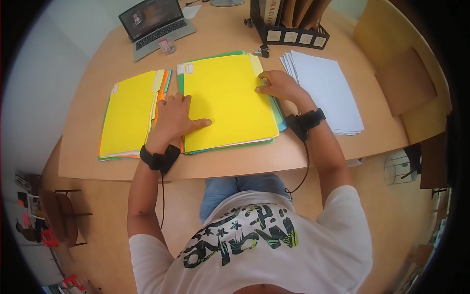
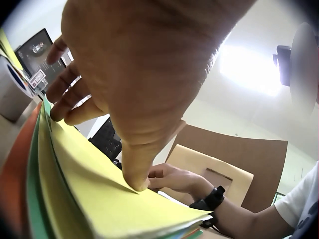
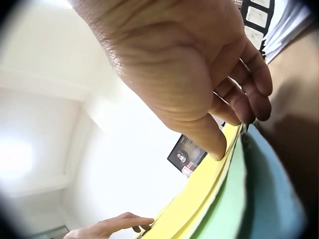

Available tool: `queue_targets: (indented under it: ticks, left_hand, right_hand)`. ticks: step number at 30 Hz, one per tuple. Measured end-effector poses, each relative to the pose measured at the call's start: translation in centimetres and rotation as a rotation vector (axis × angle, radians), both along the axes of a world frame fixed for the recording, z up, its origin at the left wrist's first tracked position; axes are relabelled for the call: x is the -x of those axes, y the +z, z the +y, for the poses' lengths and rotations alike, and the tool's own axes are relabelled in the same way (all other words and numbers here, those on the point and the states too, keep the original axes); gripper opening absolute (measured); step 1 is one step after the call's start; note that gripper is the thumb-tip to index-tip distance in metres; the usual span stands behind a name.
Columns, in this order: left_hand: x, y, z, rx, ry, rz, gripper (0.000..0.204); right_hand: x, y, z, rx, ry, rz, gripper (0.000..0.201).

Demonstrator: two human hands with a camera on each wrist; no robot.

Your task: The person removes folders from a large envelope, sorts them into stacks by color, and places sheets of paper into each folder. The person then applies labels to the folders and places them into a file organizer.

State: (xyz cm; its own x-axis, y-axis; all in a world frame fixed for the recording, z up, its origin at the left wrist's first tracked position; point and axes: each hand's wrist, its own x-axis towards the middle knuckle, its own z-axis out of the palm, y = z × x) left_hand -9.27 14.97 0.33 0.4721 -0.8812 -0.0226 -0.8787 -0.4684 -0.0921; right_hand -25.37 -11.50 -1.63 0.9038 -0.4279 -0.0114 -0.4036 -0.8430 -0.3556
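A stack of folders with a yellow folder [image 1: 230,103] on top lies in front of me, with green, blue and white edges beneath it. My left hand [image 1: 174,115] is at the stack's left side, thumb stretched over the yellow cover and fingers along the edge. The left wrist view shows that thumb [image 2: 134,174] touching the cover. At the upper right edge rests my right hand [image 1: 281,85], fingers loosely bent. In the right wrist view, its thumb [image 3: 214,144] lies on the yellow cover and its fingertips [image 3: 244,109] are right at the stack's edge.
Another folder stack [image 1: 127,115], yellow on top, lies at left. White paper sheets [image 1: 328,93] are piled at right. Behind stand a laptop [image 1: 159,27], a small red-and-white item [image 1: 167,46], black clips [image 1: 263,51] and a black file organizer [image 1: 298,36]. A chair [image 1: 406,63] is at far right.
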Motion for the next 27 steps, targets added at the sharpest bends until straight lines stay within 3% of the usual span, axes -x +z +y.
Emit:
queue_targets:
  ticks: [4,7,10,13,22,25,27]
  left_hand:
    - [-2.5,0.7,-2.3,-0.114,0.091,0.095,0.086]
    - [-4.3,0.1,-2.8,0.026,0.092,0.205,0.072]
    - [-4.4,0.3,-3.5,0.003,0.173,0.178,0.086]
    - [-4.8,-1.5,-3.8,0.119,0.190,0.113,0.084]
    - [-8.1,-3.9,-3.5,0.458,0.315,0.619,0.067]
    - [-8.5,-4.5,-3.4,0.588,0.326,0.854,0.053]
    - [-8.4,-4.7,-3.4,0.707,0.281,0.881,0.046]
  right_hand:
    - [-0.1,-1.5,-0.7,-0.041,-0.005,-0.122,0.053]
    - [0.1,-1.9,-0.8,-0.059,-0.001,-0.152,0.053]
    - [0.1,-1.6,-0.5,-0.085,-0.015,-0.143,0.052]
    - [0.0,-2.0,-0.7,-0.104,-0.017,-0.162,0.053]
    - [-0.2,-2.5,-1.1,-0.161,-0.030,-0.157,0.077]
    - [-0.3,-1.4,-0.8,-0.190,-0.052,-0.080,0.074]
    - [-0.3,-1.4,-0.8,-0.202,-0.048,-0.066,0.072]
